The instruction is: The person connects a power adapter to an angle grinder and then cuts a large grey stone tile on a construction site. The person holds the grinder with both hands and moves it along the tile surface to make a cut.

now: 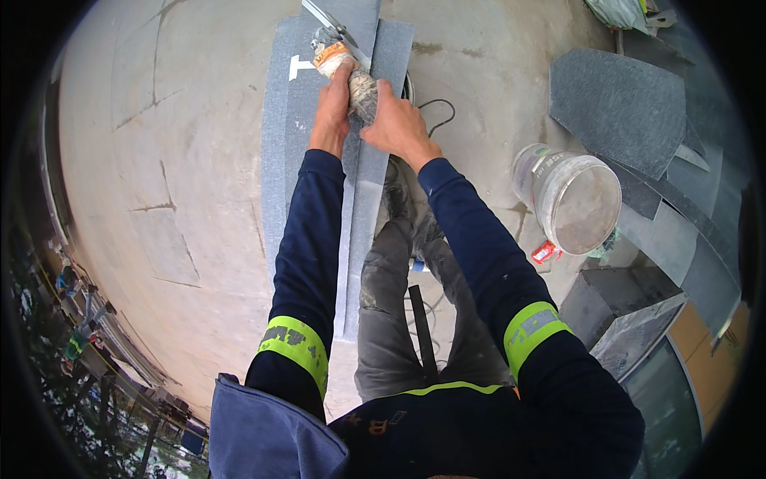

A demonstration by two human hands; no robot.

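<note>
Both my hands grip a dusty hand-held power tool with an orange band near its head. My left hand wraps its left side, and my right hand holds it from the right. The tool's metal front end rests over the joint between long grey stone slabs lying on the concrete floor. My dark blue sleeves carry yellow reflective bands. My grey, dusty trouser legs stand just right of the slabs. A black cable loops on the floor beside the tool.
A white plastic bucket stands to the right, a small red object beside it. Dark grey stone slabs lie and lean at the right. The concrete at left shows cracks. A blue cloth hangs at the lower edge.
</note>
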